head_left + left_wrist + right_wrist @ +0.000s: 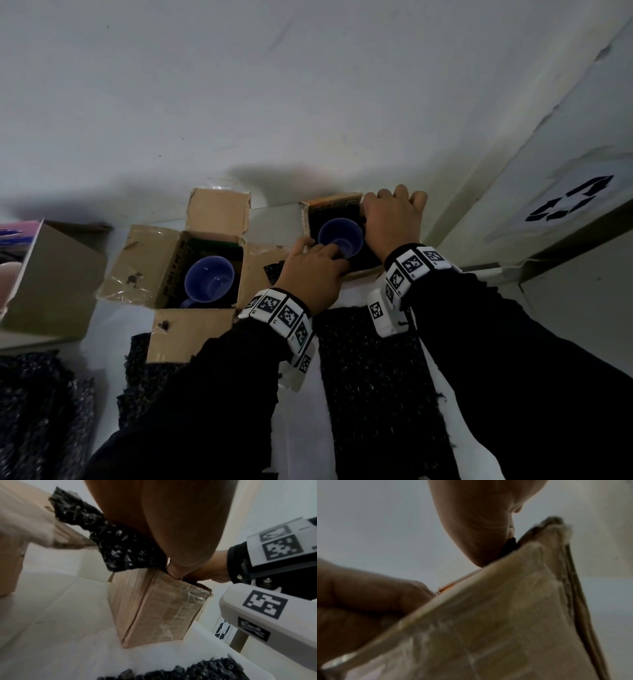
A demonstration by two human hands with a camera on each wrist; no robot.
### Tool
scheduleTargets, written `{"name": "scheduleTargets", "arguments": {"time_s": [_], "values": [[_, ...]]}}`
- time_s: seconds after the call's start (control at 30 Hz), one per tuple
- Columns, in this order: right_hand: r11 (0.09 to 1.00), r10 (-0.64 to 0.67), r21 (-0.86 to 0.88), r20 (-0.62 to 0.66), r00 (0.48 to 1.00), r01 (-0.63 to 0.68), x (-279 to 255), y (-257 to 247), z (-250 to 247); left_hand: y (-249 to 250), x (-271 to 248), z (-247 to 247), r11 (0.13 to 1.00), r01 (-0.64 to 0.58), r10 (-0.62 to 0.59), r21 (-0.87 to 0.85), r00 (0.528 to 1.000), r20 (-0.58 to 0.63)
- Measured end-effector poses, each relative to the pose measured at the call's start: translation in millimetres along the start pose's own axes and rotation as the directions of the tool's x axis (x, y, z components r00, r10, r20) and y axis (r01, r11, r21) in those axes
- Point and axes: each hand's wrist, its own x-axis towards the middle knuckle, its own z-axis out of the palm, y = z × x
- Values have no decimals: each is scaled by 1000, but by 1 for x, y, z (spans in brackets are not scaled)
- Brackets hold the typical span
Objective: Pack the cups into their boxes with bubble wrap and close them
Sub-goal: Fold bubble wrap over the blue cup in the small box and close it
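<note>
White worktop (301,394) set against a pale wall, carrying two open cardboard boxes and sheets of black bubble wrap (373,370). Right-hand box (154,608): stands at the wall edge, lined with black bubble wrap, a blue cup (340,236) upright inside it. The left hand (313,274) lies over the near-left rim, fingers curled down into the box over the wrap; its grip on the wrap is hidden by the hand itself, so whether it pinches the sheet cannot be told. The right hand (392,219) clasps the right-side flap (513,608), fingers curled over its far edge, thumb on the inner side. Left-hand box (144,267): all four flaps spread, a second blue cup (209,279) inside, handle toward the viewer; printing along the inner wall is too dim to read. At the far left a third carton (51,284) is cut off by the frame, with a pink panel whose lettering is illegible. A black recycling symbol (570,198) marks the white surface at the right. Both wrists carry white bands with square black-and-white coded markers (412,263). The right wrist view is blurred, showing only skin and taped cardboard.
</note>
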Motion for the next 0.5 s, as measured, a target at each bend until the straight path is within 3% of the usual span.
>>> {"name": "scheduleTargets", "arguments": {"time_s": [0.23, 0.5], "values": [[979, -187, -74, 23, 982, 188, -10, 2, 4, -1, 1, 5, 1000, -7, 7, -25, 1000, -20], [962, -266, -48, 45, 963, 268, -6, 8, 7, -3, 2, 5, 999, 21, -21, -50, 1000, -15]]}}
